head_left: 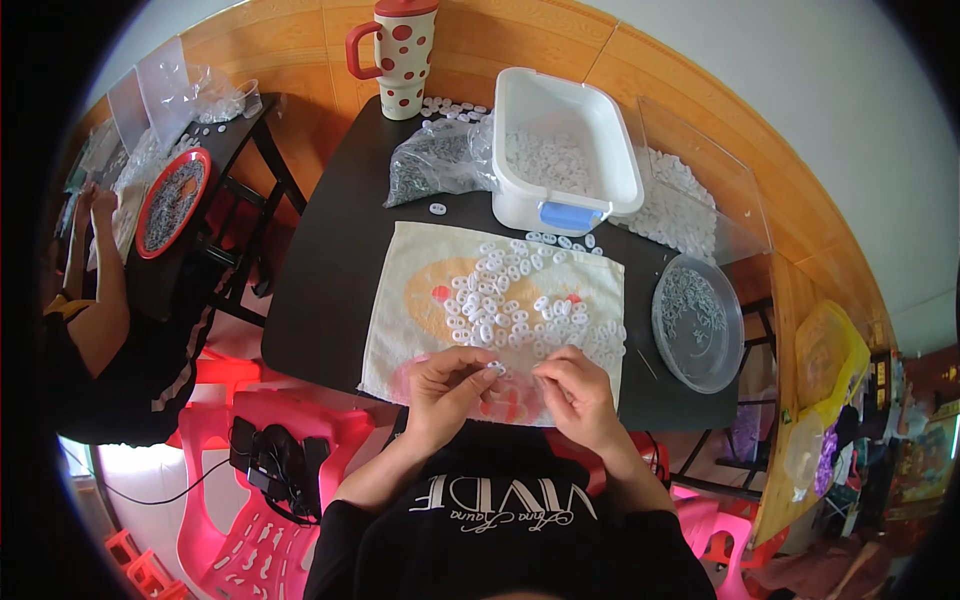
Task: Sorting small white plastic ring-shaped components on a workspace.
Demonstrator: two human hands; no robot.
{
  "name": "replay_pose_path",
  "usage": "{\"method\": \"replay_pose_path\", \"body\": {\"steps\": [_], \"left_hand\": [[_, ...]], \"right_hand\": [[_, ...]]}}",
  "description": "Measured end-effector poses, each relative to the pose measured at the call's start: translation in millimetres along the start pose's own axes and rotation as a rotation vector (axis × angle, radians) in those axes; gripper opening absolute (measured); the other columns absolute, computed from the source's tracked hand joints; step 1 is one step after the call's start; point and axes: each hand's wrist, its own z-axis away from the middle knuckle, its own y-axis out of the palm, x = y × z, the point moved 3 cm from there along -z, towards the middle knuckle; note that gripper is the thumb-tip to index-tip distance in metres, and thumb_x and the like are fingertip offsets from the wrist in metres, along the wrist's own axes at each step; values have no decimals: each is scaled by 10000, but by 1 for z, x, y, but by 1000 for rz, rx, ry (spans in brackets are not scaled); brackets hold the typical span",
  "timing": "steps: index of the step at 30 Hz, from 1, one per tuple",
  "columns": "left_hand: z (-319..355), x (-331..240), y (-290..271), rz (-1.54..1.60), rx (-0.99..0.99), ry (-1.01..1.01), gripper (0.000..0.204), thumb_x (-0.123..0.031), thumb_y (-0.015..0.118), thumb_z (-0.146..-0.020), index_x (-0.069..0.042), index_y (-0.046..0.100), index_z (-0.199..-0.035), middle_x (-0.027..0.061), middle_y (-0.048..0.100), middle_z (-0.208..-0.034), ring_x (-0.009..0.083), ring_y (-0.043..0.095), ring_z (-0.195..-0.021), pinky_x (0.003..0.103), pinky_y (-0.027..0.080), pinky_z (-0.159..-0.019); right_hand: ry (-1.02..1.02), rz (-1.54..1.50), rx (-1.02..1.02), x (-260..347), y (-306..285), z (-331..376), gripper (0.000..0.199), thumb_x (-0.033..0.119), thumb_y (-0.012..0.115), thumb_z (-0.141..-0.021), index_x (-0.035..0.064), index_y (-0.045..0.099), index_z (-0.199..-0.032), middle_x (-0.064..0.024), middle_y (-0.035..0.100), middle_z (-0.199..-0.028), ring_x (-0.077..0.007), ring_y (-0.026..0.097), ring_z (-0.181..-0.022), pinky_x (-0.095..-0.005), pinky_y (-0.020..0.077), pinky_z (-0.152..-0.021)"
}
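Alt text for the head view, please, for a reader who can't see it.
Both hands, left hand and right hand, pinch small white plastic pieces over a cream towel on a black table. Behind are a white tub, a spotted mug and a clear dish.

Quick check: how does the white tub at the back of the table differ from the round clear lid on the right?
The white tub is rectangular, opaque and deep-walled; the round clear lid is circular, see-through and shallow. The tub holds small white rings; the lid holds fine grey metal bits. The tub sits behind the towel, the lid beside it on the right. Both rest on the black table, out of either hand's grip.
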Motion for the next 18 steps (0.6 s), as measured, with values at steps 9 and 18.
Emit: {"method": "replay_pose_path", "body": {"steps": [9,18], "left_hand": [[1,2,14,22,105,-52,177,79,607,-920,43,663,-1085,105,714,-908,123,678,-750,236,551,-627],[2,-5,25,-15,157,-108,193,83,613,-915,39,657,-1097,102,714,-908,112,676,-714,220,551,-614]], "right_hand": [[328,-783,70,-18,-1,3,169,-83,588,-911,-43,650,-1064,-53,598,-920,-98,595,-824,-225,489,-716],[483,-881,-178,-4,3,5,191,-27,583,-953,-47,643,-1134,-38,617,-986,-82,600,-849,-218,517,-747]]}}
